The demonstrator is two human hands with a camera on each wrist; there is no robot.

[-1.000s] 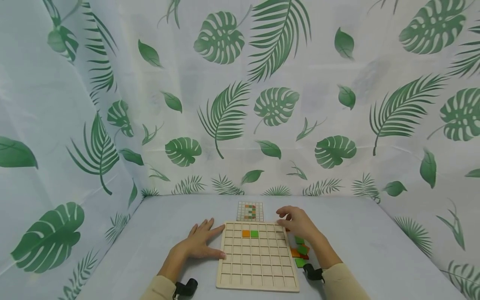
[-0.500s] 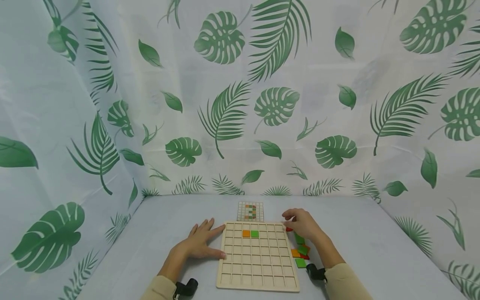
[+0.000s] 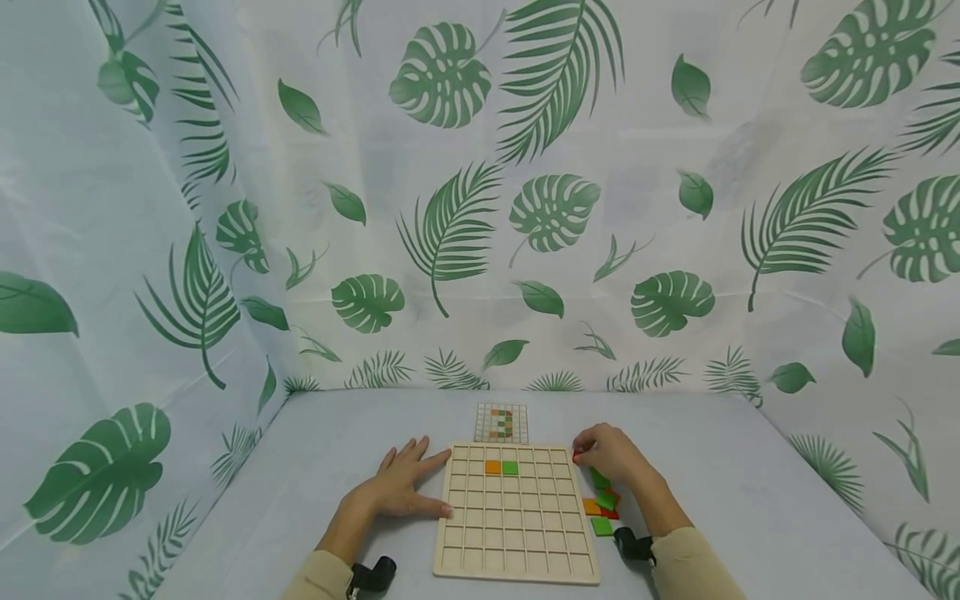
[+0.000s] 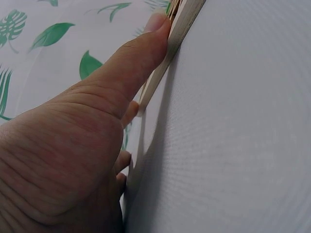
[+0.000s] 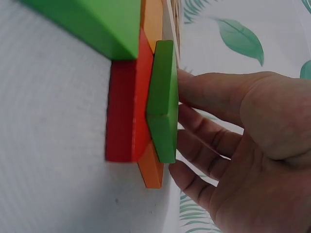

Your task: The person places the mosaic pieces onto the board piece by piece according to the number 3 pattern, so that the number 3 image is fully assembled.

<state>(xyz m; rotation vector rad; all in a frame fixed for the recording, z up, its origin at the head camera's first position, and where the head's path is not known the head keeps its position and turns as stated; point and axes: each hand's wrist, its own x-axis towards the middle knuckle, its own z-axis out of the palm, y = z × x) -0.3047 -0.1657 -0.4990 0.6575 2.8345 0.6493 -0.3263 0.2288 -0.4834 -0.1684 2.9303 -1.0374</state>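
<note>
My left hand (image 3: 401, 485) lies with spread fingers beside the wooden grid board (image 3: 517, 521). Its thumb and index fingertip touch the board's left edge; the left wrist view has the thumb (image 4: 131, 63) against that edge. At the far right corner, my right hand (image 3: 613, 454) pinches a red square tile (image 3: 576, 456), mostly covered by the fingers. In the right wrist view its fingers are curled, their tips partly hidden behind a pile of tiles. An orange tile (image 3: 492, 467) and a green tile (image 3: 510, 467) sit side by side in the board's second row.
Loose green tiles (image 3: 602, 526), orange tiles (image 3: 591, 506) and red tiles (image 5: 127, 111) lie along the board's right side, some overlapping. Behind the board lies a small pattern card (image 3: 501, 423) with a coloured figure on a grid. A leaf-printed curtain (image 3: 465, 250) encloses the table.
My right hand has drawn back rightward from the board's top right corner, and its fingers have come together on the red tile. The left hand stays in place.
</note>
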